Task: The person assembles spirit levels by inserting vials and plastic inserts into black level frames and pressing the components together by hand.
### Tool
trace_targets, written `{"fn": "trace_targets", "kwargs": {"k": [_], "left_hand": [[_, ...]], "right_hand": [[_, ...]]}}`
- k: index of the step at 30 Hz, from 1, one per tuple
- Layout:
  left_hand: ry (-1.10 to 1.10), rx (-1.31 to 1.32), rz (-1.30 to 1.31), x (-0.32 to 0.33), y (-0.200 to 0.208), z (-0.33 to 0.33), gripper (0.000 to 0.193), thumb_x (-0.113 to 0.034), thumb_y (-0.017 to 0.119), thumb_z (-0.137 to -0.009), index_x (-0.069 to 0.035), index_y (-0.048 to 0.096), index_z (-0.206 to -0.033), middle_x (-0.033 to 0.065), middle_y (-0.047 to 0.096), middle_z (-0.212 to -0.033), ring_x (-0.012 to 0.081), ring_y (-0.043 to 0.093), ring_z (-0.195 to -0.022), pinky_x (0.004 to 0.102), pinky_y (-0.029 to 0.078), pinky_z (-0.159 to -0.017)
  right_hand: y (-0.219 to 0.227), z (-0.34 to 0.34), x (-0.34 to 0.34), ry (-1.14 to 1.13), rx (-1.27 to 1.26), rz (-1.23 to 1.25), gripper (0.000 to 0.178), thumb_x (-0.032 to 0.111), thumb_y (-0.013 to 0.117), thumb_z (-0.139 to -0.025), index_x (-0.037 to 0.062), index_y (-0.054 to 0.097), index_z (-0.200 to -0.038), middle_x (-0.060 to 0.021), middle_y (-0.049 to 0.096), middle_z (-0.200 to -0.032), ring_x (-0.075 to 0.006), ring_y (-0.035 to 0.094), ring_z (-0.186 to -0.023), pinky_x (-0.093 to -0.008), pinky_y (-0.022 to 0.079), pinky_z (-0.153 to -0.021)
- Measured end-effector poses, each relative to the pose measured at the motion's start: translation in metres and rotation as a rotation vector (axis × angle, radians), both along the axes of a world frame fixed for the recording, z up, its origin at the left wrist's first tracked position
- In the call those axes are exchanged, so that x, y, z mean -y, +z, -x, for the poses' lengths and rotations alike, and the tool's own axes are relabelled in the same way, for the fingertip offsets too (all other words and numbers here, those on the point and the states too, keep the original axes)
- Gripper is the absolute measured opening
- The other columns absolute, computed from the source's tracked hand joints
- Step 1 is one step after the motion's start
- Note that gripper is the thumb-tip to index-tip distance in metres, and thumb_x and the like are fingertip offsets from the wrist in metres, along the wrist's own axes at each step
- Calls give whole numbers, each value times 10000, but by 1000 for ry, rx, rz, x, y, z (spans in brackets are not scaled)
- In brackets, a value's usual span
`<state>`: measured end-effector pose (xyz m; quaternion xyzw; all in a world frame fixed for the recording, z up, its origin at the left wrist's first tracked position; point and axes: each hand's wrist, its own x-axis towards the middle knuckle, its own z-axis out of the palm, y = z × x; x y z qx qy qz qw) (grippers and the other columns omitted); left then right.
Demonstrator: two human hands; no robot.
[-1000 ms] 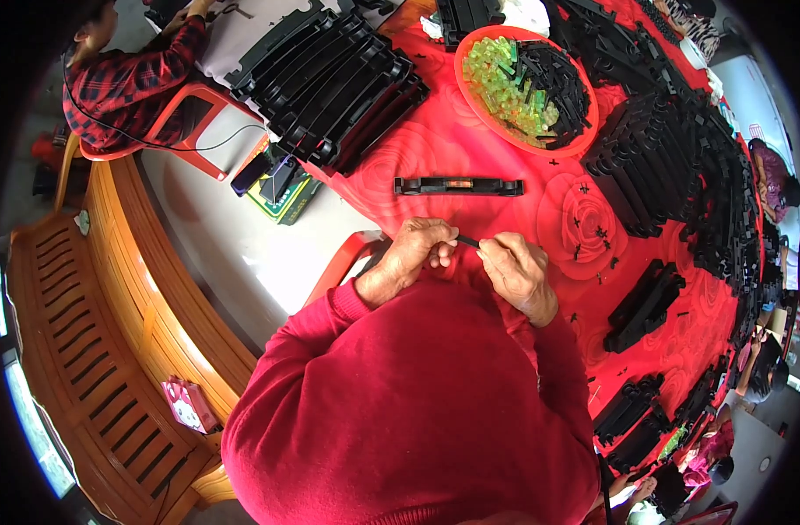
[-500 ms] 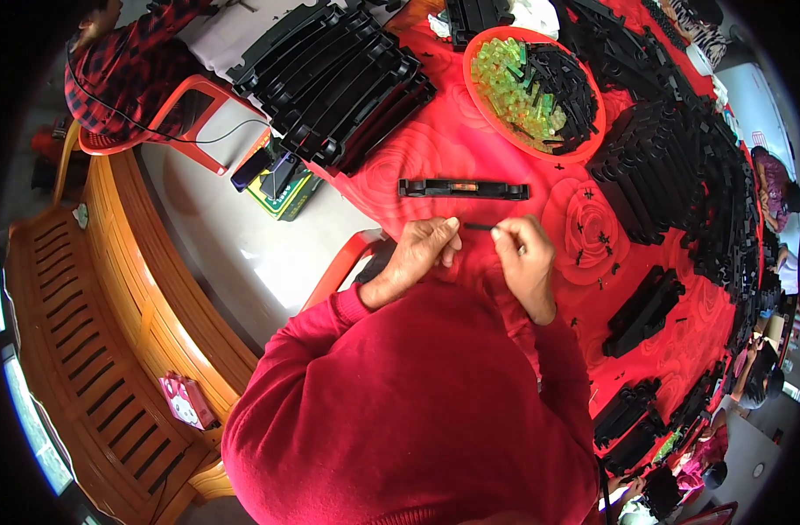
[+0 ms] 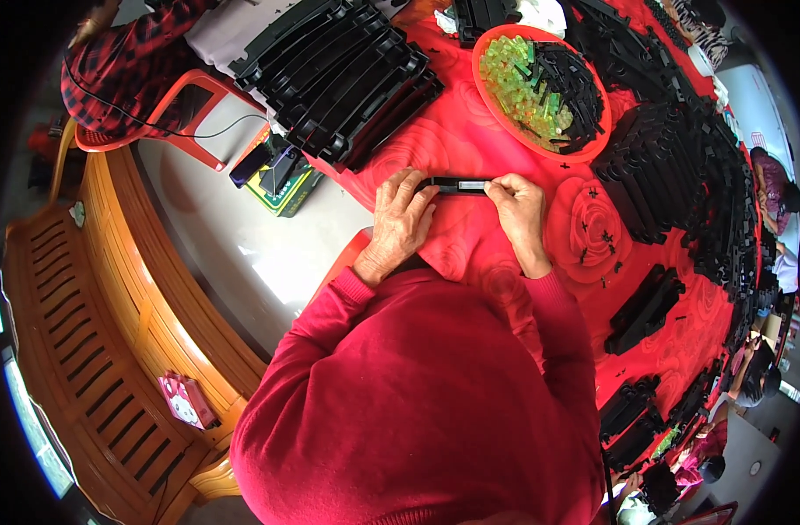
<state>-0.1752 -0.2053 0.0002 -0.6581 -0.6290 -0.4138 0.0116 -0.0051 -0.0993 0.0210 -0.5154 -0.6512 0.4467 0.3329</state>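
Black bar [image 3: 452, 184] lay left to right on or just over the red bench [image 3: 470, 232], touching both hands, neither nearer. Fingers of the left hand [image 3: 400, 219] held its left end; the right hand's [image 3: 519, 213] pinched its right. One bar, two hands, one red bowl [image 3: 557, 157] far right.

The worktop [image 3: 470, 241] is red, rose-patterned; the bar [image 3: 449, 184] black; the bowl [image 3: 578, 157] orange-red, its pieces [image 3: 512, 79] yellow-green and black; the sweater [image 3: 417, 385] plain crimson; the shirt [image 3: 124, 87] red-and-black checked.
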Motion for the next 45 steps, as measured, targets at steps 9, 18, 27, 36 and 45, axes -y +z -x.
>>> {"fn": "trace_targets", "kwargs": {"k": [9, 18, 27, 36, 45], "left_hand": [[-13, 13, -41, -2, -4, 0, 368, -39, 693, -646, -28, 623, -1007, 119, 559, -1112, 328, 489, -1092, 442, 412, -877], [-117, -175, 21, -15, 15, 3, 343, -249, 703, -723, -131, 646, -1040, 118, 531, -1115, 314, 486, -1057, 491, 371, -911], [-249, -322, 162, -30, 9, 10, 349, -325, 648, -786, -158, 650, -1093, 109, 547, -1077, 284, 501, -1003, 451, 392, -884], [-428, -379, 328, -43, 31, 23, 366, -243, 663, -773, -112, 628, -1113, 100, 552, -1033, 269, 520, -969, 391, 446, -818], [-549, -358, 365, -53, 33, 25, 344, -209, 649, -786, -66, 621, -1097, 115, 550, -1045, 285, 535, -976, 394, 457, -836]], "right_hand": [[-9, 8, 8, -124, 118, -45, 117, 124, 690, -762, 18, 659, -726, -70, 599, -547, -130, 533, -470, -307, 402, -476], [-8, 17, 17, -229, 254, -144, 124, 154, 679, -751, 43, 630, -726, -114, 620, -606, -272, 617, -562, -389, 450, -534], [-8, 19, 17, -242, 267, -135, 122, 160, 659, -755, 45, 626, -730, -124, 628, -632, -294, 624, -588, -407, 465, -556], [-9, 19, 21, -232, 204, -160, 132, 139, 673, -760, 47, 590, -716, -120, 605, -617, -290, 606, -567, -408, 448, -532], [-5, 23, 23, -210, 291, -253, 102, 128, 649, -758, 68, 568, -740, -131, 597, -640, -337, 591, -587, -448, 439, -526]]}}
